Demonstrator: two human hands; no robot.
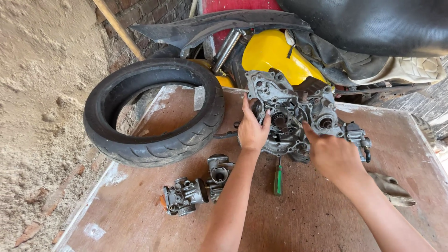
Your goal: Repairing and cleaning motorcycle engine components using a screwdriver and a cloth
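Grey cast-metal engine casing [291, 109], ribbed and greasy, on scuffed plywood table [326, 219]; left hand [252, 128] fingers splayed flat on it, right hand [332, 154] fingers clamped on its edge.

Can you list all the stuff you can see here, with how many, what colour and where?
engine casing: one, grey metal, far middle of the board
tyre: one, black, far left, partly over the board's edge
carburettors: two, grey, near left, side by side
screwdriver: one, green handle, below the casing
wooden board: one, reddish brown, under everything
scooter body: yellow and black, behind the board
left hand: on the casing's left side, fingers spread
right hand: on the casing's right side
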